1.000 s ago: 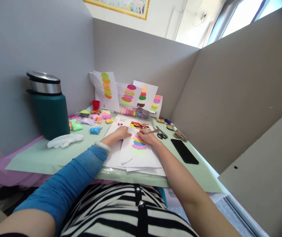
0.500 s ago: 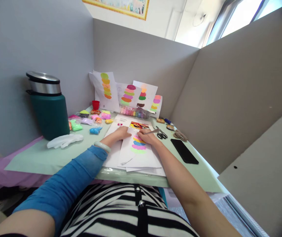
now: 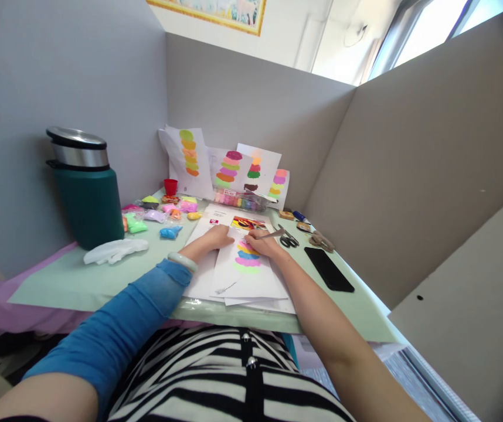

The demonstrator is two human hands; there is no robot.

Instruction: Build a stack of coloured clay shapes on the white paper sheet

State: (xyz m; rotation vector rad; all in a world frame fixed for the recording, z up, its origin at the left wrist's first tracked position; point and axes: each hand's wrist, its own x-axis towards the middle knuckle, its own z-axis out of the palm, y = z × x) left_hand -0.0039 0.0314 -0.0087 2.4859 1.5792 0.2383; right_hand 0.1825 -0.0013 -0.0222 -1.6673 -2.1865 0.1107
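A white sheet of paper (image 3: 255, 287) lies in front of me, with stacked yellow, blue, pink and pale green patches (image 3: 248, 262) and a small dark pencil-like scribble near its lower edge. My left hand (image 3: 218, 236) is closed at the sheet's upper left edge, thumb on the paper. Over the top of the coloured stack, my right hand (image 3: 264, 241) grips a slim grey clay tool (image 3: 274, 234) whose flat, wider end points right. The tool's working tip is hidden by the fingers. Under the sheet lie more papers, one with a colourful printed picture (image 3: 249, 223).
Bagged coloured clay (image 3: 155, 215) and a teal bottle (image 3: 88, 199) stand left, beside a white glove (image 3: 116, 251). To the right are scissors (image 3: 289, 237) and a black phone (image 3: 329, 269). Coloured sample sheets (image 3: 187, 161) lean at the back behind a clear case (image 3: 240, 199).
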